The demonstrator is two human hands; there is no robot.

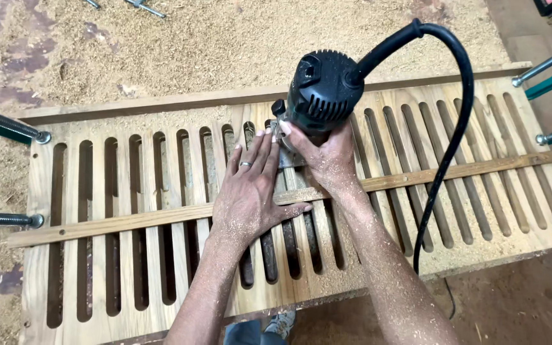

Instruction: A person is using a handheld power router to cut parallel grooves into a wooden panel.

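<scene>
Right grip (327,156) was wrapped around the black router (322,89) standing mid-panel, while the left grip (250,191) lay open, fingers spread flat on the slotted wooden panel (129,204) beside the guide strip (97,227).

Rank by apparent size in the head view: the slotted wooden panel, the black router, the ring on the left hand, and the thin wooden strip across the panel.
1. slotted wooden panel
2. thin wooden strip, long but narrow
3. black router, which sits nearer the camera, so its rank against the strip is unsure
4. ring
</scene>
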